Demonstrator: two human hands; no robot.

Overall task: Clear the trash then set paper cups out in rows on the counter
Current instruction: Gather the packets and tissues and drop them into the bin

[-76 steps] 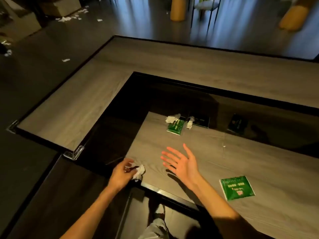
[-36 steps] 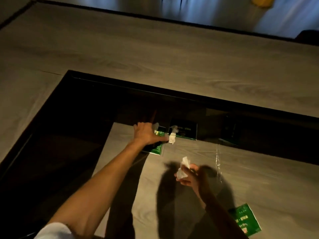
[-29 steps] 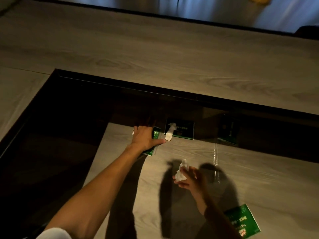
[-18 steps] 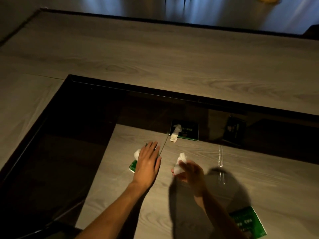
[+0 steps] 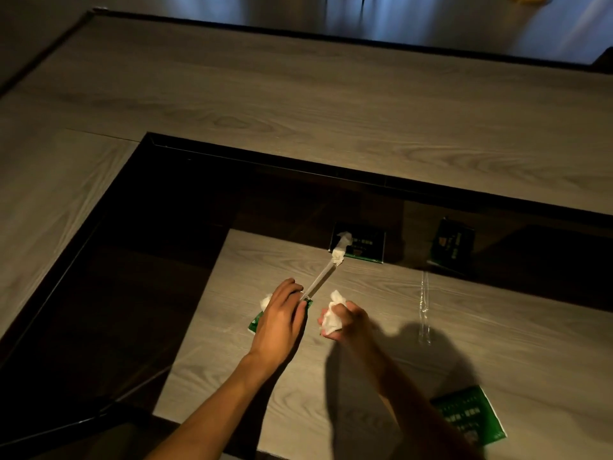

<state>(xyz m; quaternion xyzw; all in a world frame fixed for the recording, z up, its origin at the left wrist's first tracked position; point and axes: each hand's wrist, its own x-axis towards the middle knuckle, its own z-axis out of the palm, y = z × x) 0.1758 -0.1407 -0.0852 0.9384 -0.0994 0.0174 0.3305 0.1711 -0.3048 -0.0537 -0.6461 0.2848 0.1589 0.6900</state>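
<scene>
My left hand (image 5: 282, 322) lies palm down on the lower counter (image 5: 381, 376), fingers curled over a green packet (image 5: 254, 324) and a white tissue wad (image 5: 265, 300). A clear plastic strip (image 5: 318, 282) runs from its fingertips to another tissue scrap (image 5: 338, 257) at the counter's back edge. My right hand (image 5: 348, 322) sits just to the right, closed around a crumpled white tissue (image 5: 331, 318). A second green packet (image 5: 467, 416) lies flat at the near right.
A clear plastic wrapper (image 5: 424, 307) lies on the counter right of my right hand. A dark glossy panel (image 5: 530, 260) behind the counter reflects the packets. A raised wood-grain ledge (image 5: 331, 104) wraps around the back and left.
My left hand reached to the back edge, then dragged the green packet and a tissue wad toward me. My right hand took over the crumpled tissue and still holds it.
</scene>
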